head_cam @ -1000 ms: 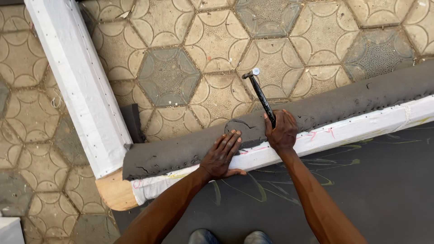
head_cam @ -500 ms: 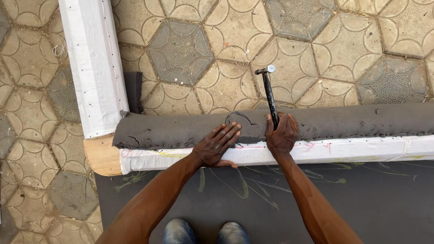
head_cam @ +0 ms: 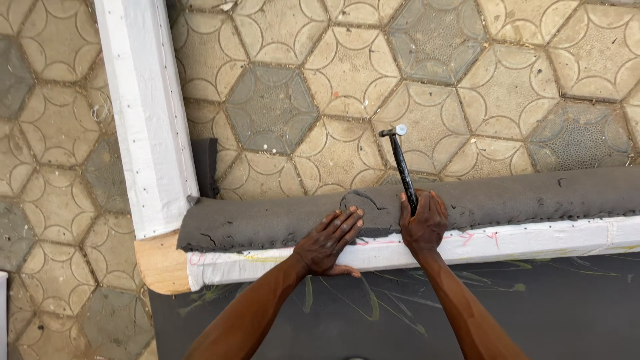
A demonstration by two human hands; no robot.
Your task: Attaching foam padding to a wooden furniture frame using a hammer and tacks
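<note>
Grey foam padding runs along the white fabric-covered frame rail, patterned paving beyond it. My left hand lies flat on the foam, fingers spread and holding nothing. My right hand is closed around the black hammer, its head raised above the foam.

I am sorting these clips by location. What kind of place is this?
Probably an outdoor upholstery work area: hexagonal paving stones cover the ground, the right hand holds a hammer, and the left hand presses grey foam padding on a white-covered frame.
</note>
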